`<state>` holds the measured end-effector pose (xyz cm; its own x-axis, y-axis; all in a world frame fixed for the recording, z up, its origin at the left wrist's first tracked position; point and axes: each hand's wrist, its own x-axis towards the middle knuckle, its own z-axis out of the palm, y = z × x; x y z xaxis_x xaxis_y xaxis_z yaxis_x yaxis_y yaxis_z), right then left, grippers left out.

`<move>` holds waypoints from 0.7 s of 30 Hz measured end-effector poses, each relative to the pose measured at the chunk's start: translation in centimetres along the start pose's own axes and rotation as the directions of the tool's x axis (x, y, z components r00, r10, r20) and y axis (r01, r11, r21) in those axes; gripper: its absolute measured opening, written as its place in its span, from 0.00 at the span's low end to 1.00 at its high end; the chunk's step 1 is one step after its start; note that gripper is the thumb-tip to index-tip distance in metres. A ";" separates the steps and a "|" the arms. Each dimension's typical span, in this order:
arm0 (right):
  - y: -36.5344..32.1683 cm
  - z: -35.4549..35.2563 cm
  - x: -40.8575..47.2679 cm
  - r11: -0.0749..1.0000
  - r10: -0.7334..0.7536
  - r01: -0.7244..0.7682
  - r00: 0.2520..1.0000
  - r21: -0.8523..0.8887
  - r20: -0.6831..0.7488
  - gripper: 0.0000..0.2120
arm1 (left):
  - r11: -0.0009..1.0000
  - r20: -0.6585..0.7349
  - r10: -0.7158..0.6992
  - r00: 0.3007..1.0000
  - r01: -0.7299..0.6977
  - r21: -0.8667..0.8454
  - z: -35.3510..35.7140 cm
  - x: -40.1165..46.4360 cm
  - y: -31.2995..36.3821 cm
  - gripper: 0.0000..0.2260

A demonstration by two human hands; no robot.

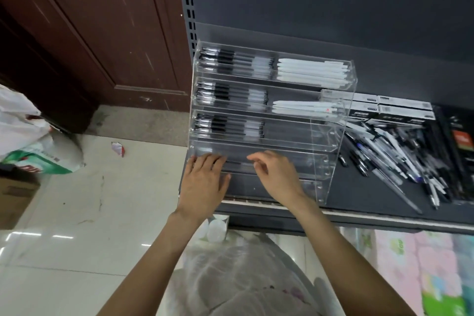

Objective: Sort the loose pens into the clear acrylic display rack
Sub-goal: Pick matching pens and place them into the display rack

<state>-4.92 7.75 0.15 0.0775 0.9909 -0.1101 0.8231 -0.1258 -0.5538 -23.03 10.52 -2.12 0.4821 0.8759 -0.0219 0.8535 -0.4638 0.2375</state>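
Standing at the left end of the dark shelf [359, 195], the clear acrylic display rack [343, 120] holds black pens in its upper left compartments and white ones on the right. Loose pens [400, 159] lie heaped just right of it. The left hand [205, 179] rests flat and released on a lower tier; the right hand [274, 174] hovers beside it with fingers curled, and whether it is grasping anything I cannot tell.
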 end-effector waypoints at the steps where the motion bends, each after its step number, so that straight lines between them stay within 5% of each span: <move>1: 0.2 -0.2 -0.3 1.000 0.000 0.000 1.000 0.027 -0.010 0.12 | 1.000 -0.012 0.012 1.000 -0.012 0.001 0.1 0.0 -0.1 0.21; 7: 1.5 -2.6 -4.0 0.984 -0.021 0.047 0.988 0.170 -0.152 0.12 | 0.987 -0.130 0.147 0.981 -0.154 -0.042 -1.6 0.7 1.0 0.16; 13: 6.2 -6.8 -9.2 0.960 0.138 -0.027 0.914 0.280 -0.382 0.22 | 0.862 -0.435 0.346 0.831 -0.465 -0.203 -3.2 2.1 8.1 0.09; 18: 14.1 -9.1 -12.5 0.940 0.301 -0.186 0.843 0.285 -0.445 0.24 | 0.763 -0.363 0.466 0.807 -0.574 -0.296 -1.1 3.2 17.9 0.10; 21: 19.6 -10.2 -13.4 0.943 0.320 -0.242 0.847 0.227 -0.425 0.22 | 0.785 -0.229 0.483 0.845 -0.534 -0.313 2.1 5.0 23.1 0.13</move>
<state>15.87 -7.52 -0.80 0.5680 0.8191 0.0804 0.6298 -0.3698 -0.6831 -0.50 3.94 1.21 0.7746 0.5463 0.3185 0.3510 -0.7904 0.5020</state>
